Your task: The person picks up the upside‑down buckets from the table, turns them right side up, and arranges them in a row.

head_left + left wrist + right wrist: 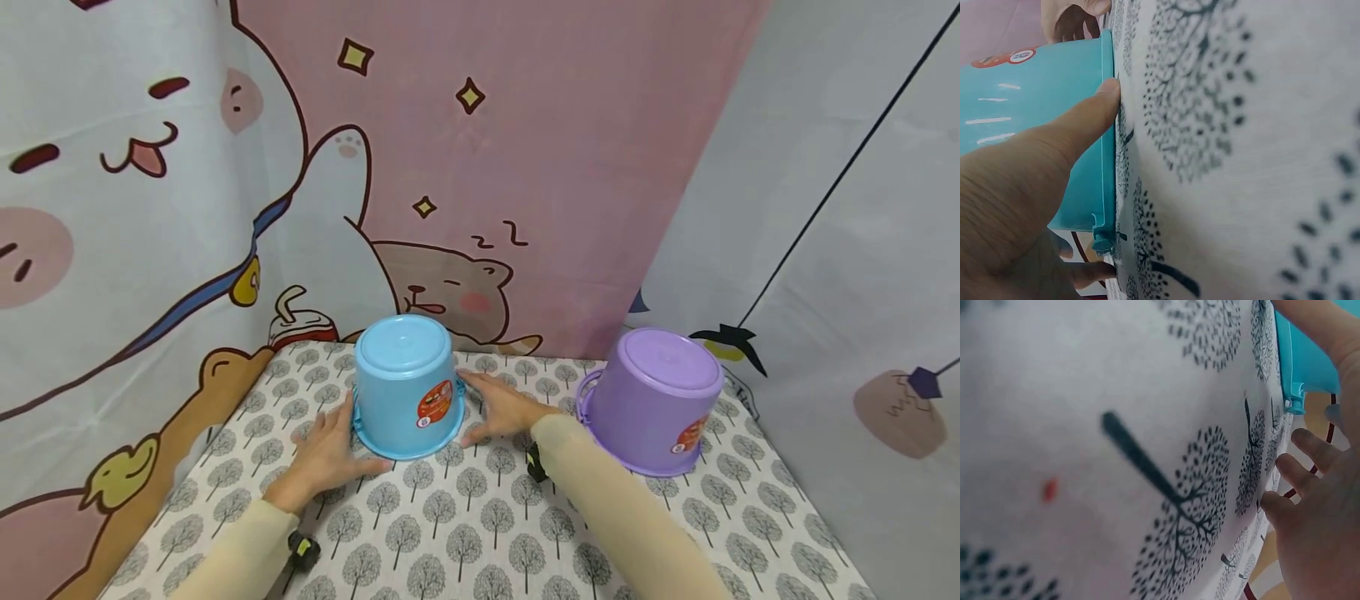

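Note:
A light blue bucket [401,392] stands upside down on the table, its base up and a red oval sticker [435,403] on its side. My left hand [330,454] is at its left side, thumb spread along the front near the rim; the left wrist view shows the thumb [1082,125] straight across the bucket's lower wall. At the right side is my right hand [506,406], fingers spread and straight, fingertips near the handle joint. In the right wrist view several fingers [1300,469] stand apart from the bucket [1310,356]. Whether the fingertips touch it, I cannot tell.
A purple bucket [660,400], also upside down, stands to the right, close to my right forearm, its handle [585,396] hanging on the left. The tablecloth [465,542] has a grey tree print. Printed cartoon curtains [585,167] hang behind and beside the table.

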### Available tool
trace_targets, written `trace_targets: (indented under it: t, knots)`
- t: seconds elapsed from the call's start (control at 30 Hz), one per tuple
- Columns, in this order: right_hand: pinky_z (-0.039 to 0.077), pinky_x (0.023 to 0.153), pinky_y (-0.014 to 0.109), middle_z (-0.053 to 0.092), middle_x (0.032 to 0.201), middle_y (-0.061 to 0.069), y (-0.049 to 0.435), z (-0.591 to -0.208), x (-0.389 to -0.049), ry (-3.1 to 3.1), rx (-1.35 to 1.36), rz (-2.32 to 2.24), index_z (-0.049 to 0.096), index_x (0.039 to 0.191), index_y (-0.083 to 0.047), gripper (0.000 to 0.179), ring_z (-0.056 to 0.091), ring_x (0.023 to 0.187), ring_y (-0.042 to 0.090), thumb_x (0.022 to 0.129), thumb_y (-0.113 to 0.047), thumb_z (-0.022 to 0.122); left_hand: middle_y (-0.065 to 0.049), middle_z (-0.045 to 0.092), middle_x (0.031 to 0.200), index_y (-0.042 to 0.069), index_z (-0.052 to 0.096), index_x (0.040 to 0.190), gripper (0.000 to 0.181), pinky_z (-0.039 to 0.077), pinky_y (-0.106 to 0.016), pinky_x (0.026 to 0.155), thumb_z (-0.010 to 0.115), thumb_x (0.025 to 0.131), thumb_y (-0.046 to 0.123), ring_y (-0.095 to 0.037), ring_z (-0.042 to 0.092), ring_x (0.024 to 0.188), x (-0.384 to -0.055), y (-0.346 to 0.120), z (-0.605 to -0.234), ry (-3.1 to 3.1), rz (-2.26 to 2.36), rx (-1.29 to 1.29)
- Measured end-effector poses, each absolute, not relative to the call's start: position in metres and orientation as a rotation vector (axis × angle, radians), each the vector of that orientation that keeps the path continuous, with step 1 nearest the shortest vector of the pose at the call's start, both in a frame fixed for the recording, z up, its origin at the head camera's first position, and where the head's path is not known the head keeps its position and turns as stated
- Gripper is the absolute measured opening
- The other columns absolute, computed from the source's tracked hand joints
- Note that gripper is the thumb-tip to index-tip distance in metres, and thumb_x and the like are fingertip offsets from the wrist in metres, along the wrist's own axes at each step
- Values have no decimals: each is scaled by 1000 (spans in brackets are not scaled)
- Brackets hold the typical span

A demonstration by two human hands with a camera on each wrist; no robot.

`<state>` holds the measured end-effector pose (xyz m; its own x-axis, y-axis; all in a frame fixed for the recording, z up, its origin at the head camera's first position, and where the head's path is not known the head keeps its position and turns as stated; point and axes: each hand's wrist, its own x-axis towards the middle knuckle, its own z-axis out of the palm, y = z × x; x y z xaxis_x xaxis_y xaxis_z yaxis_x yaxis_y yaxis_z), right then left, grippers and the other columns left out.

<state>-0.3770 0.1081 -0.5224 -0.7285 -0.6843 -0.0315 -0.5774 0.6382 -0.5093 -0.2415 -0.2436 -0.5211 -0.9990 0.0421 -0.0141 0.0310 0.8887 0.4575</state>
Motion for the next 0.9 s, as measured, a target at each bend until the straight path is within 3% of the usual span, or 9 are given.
trace_targets:
  t: [0.13,0.37,0.53,0.77,0.9]
  knots:
    - [25,149,67,28,195,14,103,-522,-382,2633,-1031,-721,23,187,-13,140,29,181,40,82,-54,107,-40,30,185,0,6,186,162,9,-104,126,103,78,71,-76,21,168,-248,-242,-523,3041,746,82]
    - [29,149,59,44,189,4,96,-524,-389,2599,-1075,-768,33,185,-19,135,40,176,32,79,-52,110,-41,32,184,1,8,186,160,10,-103,127,103,78,71,-75,22,169,-254,-240,-523,3035,733,67]
    - [31,149,57,49,185,4,94,-526,-390,2586,-1117,-797,36,183,-17,134,46,173,31,77,-48,112,-41,34,183,3,9,186,160,10,-102,128,105,77,69,-74,24,170,-253,-239,-522,3026,744,54]
    - [32,148,57,48,186,6,92,-531,-390,2565,-1117,-841,37,183,-16,133,46,173,31,78,-47,111,-40,41,180,2,8,187,164,17,-101,129,108,74,66,-66,43,165,-253,-238,-523,3053,743,67]
    - [35,147,58,50,185,7,90,-531,-390,2578,-1094,-833,41,181,-16,129,47,172,33,78,-49,111,-42,41,179,2,9,186,164,20,-100,129,109,72,64,-66,46,163,-253,-238,-523,3061,753,58]
